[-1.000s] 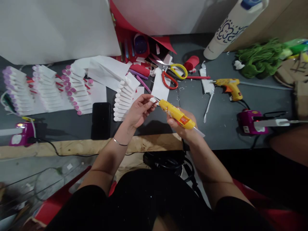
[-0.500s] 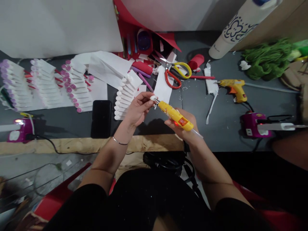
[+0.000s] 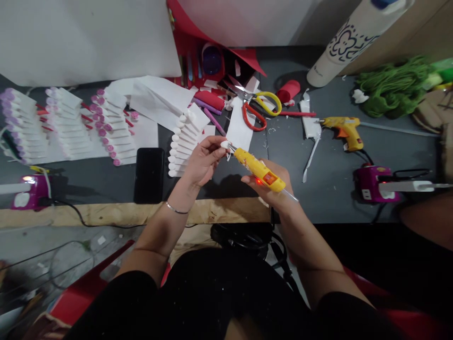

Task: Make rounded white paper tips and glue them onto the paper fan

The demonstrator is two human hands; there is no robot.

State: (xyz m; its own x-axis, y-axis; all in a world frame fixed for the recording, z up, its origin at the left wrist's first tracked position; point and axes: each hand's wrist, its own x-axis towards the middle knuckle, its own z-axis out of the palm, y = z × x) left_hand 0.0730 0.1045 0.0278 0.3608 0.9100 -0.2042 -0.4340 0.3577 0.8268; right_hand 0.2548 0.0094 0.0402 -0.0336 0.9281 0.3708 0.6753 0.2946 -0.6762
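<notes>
Between the thumb and fingertips of my left hand point(image 3: 205, 160) is a small white piece point(image 3: 225, 144), perhaps a rolled paper flower; its exact kind is too small to tell. My right hand point(image 3: 274, 184) is wrapped round a yellow glue gun point(image 3: 260, 169), whose metal nozzle points at the white piece and seems to touch it. A red light glows on the gun, and a clear glue stick point(image 3: 290, 194) sticks out of its back end. Left of my left hand lies a fan of white-tipped paper stems point(image 3: 182, 144).
Scissors point(image 3: 253, 106) lie beyond my hands. A second glue gun point(image 3: 345, 130) rests at right, near a purple power adapter point(image 3: 377, 184) and a tall bottle point(image 3: 343, 45). At left are a black phone point(image 3: 149, 174) and rows of pink-tipped stems point(image 3: 109, 125). Another person's arm point(image 3: 428, 219) shows at right.
The glue gun has shifted very slightly to the right in my right hand. My left hand stays in place with the white piece.
</notes>
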